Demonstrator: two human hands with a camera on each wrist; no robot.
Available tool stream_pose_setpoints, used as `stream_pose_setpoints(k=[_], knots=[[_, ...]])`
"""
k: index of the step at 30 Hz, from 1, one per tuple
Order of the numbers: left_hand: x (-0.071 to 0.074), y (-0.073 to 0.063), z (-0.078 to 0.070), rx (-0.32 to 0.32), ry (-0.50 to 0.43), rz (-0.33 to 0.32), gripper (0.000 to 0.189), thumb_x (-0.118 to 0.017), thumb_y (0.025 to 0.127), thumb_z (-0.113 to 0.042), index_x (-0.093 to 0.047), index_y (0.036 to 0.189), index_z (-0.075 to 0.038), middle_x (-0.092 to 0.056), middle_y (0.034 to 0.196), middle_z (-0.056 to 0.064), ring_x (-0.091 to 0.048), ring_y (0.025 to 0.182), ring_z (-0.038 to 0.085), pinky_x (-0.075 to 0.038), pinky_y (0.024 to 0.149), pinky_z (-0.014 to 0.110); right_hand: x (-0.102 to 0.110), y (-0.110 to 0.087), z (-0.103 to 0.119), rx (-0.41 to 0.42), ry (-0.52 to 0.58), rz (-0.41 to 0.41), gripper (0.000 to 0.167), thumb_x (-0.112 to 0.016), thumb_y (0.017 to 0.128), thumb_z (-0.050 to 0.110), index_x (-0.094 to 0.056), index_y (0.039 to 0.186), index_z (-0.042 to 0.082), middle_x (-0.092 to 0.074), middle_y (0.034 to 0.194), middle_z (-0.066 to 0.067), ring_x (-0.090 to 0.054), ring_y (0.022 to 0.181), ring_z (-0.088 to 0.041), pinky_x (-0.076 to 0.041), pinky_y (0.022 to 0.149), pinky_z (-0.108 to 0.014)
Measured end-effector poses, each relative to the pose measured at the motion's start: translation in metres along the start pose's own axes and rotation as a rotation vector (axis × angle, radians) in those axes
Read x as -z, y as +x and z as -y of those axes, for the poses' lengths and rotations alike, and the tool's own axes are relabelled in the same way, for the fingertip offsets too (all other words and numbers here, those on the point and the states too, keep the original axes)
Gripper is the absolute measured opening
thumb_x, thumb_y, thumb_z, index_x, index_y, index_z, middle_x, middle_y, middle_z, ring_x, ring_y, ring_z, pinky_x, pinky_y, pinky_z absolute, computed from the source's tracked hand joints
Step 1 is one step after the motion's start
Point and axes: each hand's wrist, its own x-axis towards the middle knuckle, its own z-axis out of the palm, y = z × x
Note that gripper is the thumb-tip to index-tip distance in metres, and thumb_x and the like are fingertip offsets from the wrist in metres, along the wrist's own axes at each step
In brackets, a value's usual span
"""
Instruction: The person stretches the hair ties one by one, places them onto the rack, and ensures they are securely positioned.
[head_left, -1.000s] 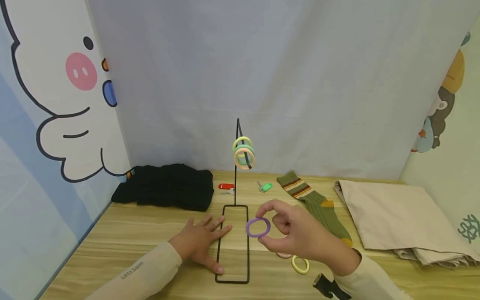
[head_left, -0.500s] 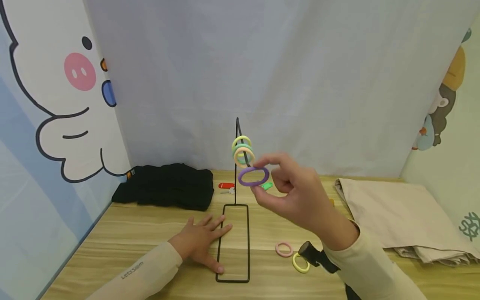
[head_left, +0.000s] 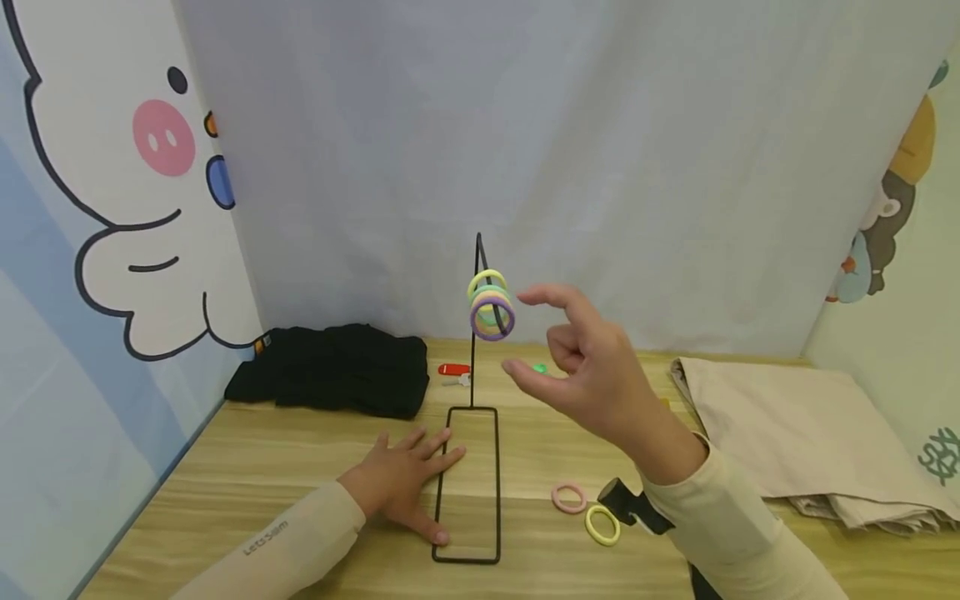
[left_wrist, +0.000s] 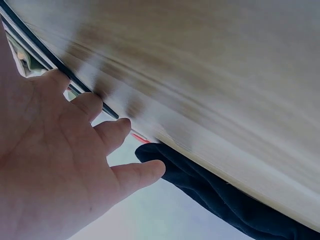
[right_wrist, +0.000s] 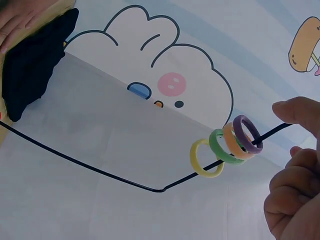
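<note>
Purple ring [head_left: 491,337] hangs near gaping right hand [head_left: 592,360], left hand [head_left: 397,483] spread; the head view alone shows pink ring [head_left: 570,511].

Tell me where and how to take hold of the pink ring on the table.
I'd come from above and pinch the left rim of the pink ring, one finger inside the hole and the thumb outside. It lies flat on the table with its middle open, and the neighbouring yellow ring sits close to its near right edge, so the left side likely gives more room.
</note>
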Motion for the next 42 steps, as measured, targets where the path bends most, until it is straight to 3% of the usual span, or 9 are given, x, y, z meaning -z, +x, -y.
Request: stream_pose_setpoints(k=[4,8,16,21,33,42], knots=[[0.001,0.000,0.000,0.003,-0.001,-0.003,0.109,-0.053,0.055,-0.087,-0.016,0.147,-0.040,-0.010,0.157,-0.007,-0.013,0.143,0.029,-0.020,0.103,0.067,0.000,-0.010,-0.006,-0.045,0.058,0.030,0.053,-0.076,0.070,0.000,-0.052,0.117,0.005,-0.018,0.047,0.005,-0.014,0.047,0.002,-0.025,0.048,-0.018],[0.000,-0.001,-0.001,0.002,-0.006,-0.002,0.109,-0.054,0.056,-0.085,-0.016,0.147,-0.040,-0.010,0.157,-0.006,-0.014,0.143,0.029,-0.020,0.103,0.066,0.000,-0.023,-0.016,-0.143,0.153,0.085,0.050,-0.075,0.071,-0.003,-0.053,0.116,0.004,-0.018,0.048,0.002,-0.015,0.045,0.000,-0.029,0.049,-0.020],[0.000,-0.001,-0.001,0.006,-0.010,0.000,0.108,-0.055,0.056,-0.085,-0.016,0.147,-0.041,-0.010,0.157,-0.007,-0.014,0.143,0.029,-0.020,0.103,0.066,0.000,-0.049,-0.039,-0.386,0.360,0.283,0.045,-0.070,0.077,-0.002,-0.051,0.118,0.001,-0.015,0.049,-0.004,-0.014,0.041,-0.010,-0.028,0.044,-0.026],[0.000,0.000,-0.001,0.002,-0.008,-0.006,0.109,-0.054,0.056,-0.085,-0.016,0.147,-0.040,-0.010,0.157,-0.006,-0.014,0.143,0.029,-0.021,0.103,0.066,-0.004,-0.072,-0.059,-0.501,0.432,0.404,0.044,-0.070,0.080,0.004,-0.050,0.118,0.001,-0.014,0.051,-0.002,-0.014,0.041,-0.011,-0.029,0.045,-0.025],[0.000,-0.001,-0.001,0.000,-0.006,-0.003,0.109,-0.055,0.056,-0.085,-0.016,0.147,-0.040,-0.010,0.157,-0.006,-0.014,0.143,0.029,-0.021,0.102,0.066,-0.013,-0.120,-0.101,-0.704,0.350,0.727,0.048,-0.073,0.078,0.012,-0.052,0.119,-0.002,-0.022,0.052,0.008,-0.018,0.044,-0.006,-0.030,0.049,-0.021],[0.002,-0.003,-0.001,0.002,-0.013,-0.004,0.108,-0.056,0.056,-0.084,-0.016,0.147,-0.040,-0.010,0.157,-0.006,-0.014,0.143,0.029,-0.021,0.103,0.066,-0.018,-0.140,-0.116,-0.700,0.162,0.841,0.043,-0.079,0.069,0.016,-0.059,0.106,0.005,-0.027,0.049,0.010,-0.023,0.043,-0.004,-0.026,0.043,-0.017]])
